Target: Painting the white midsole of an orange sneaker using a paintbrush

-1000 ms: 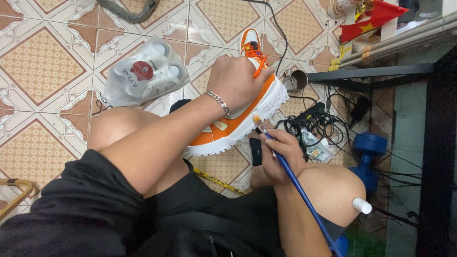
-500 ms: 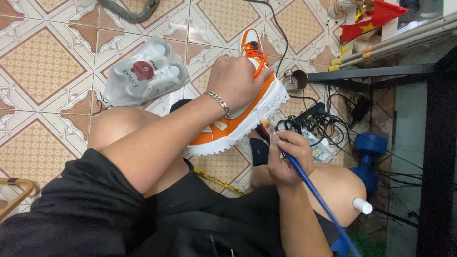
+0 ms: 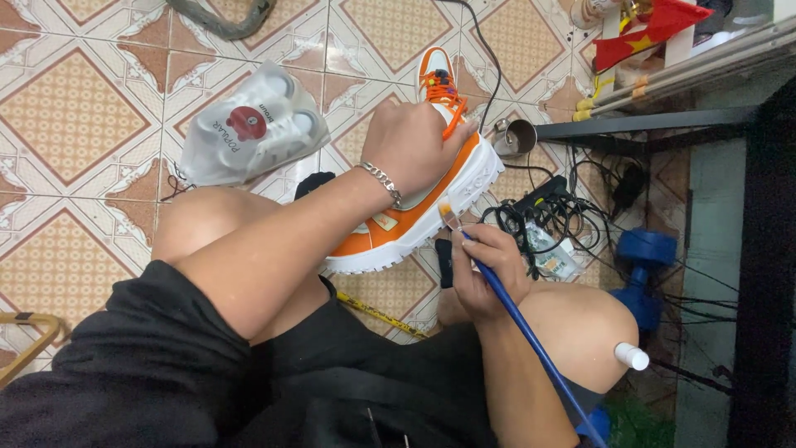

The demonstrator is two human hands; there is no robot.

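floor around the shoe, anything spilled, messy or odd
No spill shows. The one untidy spot is a tangle of black cables on the tiles right of the orange shoe, close to the right hand and its paintbrush.

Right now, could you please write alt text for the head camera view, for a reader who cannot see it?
A seated person's left hand steadies an orange and white sneaker on a tiled floor, while the right hand holds a blue-handled paintbrush with its bristles at the shoe's side. A clear plastic bag lies nearby.
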